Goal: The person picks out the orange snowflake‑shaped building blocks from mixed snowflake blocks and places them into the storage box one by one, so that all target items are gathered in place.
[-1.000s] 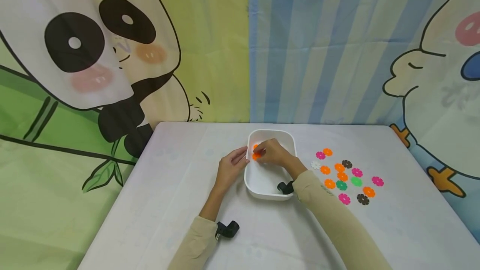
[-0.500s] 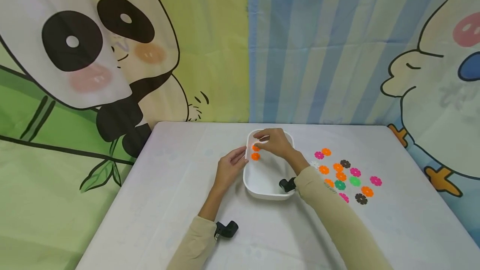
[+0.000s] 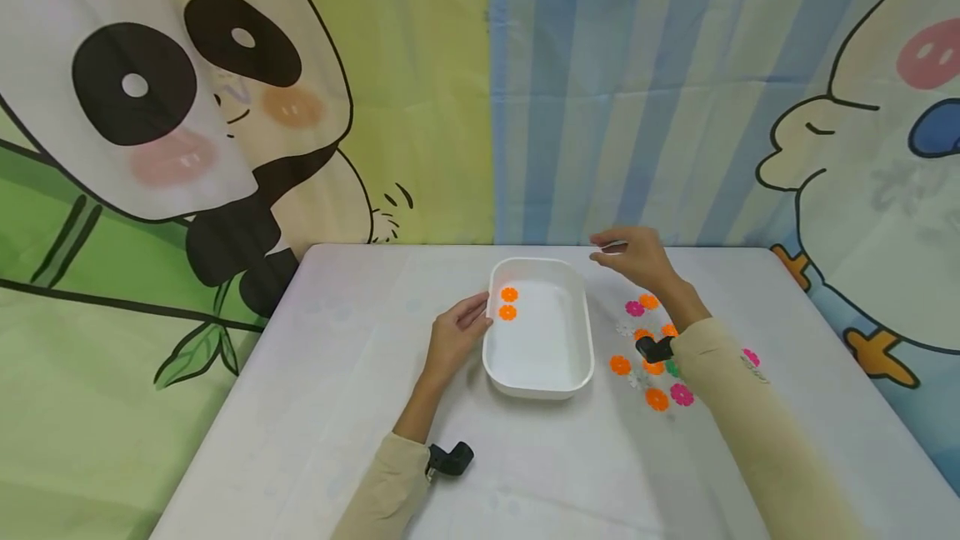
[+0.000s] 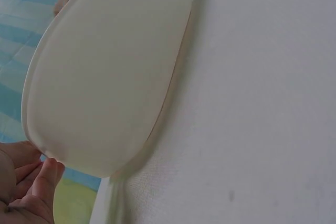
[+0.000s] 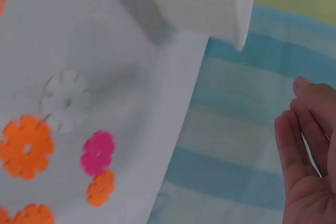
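Two orange flower-shaped discs (image 3: 509,296) lie in the white rectangular plastic tray (image 3: 540,357), my left hand (image 3: 453,338) touching its side with relaxed fingers, while my empty right hand (image 3: 636,257), fingers parted, hovers near multicoloured flower-shaped discs (image 3: 657,399) on the white counter (image 3: 360,357).

A pale table (image 3: 345,357) bears a white tray (image 3: 538,352) and scattered flower-shaped discs (image 3: 682,394).

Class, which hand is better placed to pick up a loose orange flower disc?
Likely the right hand: seemingly empty, it hovers nearer the loose orange flower discs, while the left hand touches the white tray across from them.
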Demonstrator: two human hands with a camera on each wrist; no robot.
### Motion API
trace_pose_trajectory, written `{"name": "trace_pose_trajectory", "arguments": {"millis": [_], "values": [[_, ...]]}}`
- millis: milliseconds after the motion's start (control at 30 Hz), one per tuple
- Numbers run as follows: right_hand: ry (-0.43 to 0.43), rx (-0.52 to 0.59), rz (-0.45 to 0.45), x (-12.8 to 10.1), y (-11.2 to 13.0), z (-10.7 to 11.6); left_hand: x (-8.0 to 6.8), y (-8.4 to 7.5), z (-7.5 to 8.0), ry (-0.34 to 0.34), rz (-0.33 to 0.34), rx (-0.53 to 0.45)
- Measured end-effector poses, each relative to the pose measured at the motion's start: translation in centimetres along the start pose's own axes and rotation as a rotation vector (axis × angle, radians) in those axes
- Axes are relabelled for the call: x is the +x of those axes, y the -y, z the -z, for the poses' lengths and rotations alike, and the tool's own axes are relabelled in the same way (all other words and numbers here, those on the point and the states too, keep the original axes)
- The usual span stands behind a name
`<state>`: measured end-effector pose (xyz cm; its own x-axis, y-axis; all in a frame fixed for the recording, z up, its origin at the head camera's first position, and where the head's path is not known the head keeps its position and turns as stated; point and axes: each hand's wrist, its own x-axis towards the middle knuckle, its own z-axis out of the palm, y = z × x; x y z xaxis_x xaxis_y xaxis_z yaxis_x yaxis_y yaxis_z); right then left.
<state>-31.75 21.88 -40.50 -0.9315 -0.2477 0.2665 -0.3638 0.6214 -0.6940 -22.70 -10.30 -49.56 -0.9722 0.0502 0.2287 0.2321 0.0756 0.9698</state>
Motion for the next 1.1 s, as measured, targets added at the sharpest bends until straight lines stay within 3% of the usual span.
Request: {"name": "trace_pose_trajectory", "arguments": {"millis": [300,533,867,1100], "values": [[0.107,-0.143,-0.213,-3.8,-6.9,2.4,-0.1,0.1,0.1,-0.004,0.018,0.006],[0.183,-0.161,-0.355,-5.7,-9.9,2.7,0.0,0.2,0.1,0.020,0.011,-0.015],[0.182,-0.139,-0.365,-6.6,-11.6,2.5,-0.2,-0.1,0.0,-0.010,0.032,-0.017],[0.156,-0.141,-0.345,-6.5,-11.8,2.3,-0.1,-0.1,0.1,0.015,0.009,-0.048]]}}
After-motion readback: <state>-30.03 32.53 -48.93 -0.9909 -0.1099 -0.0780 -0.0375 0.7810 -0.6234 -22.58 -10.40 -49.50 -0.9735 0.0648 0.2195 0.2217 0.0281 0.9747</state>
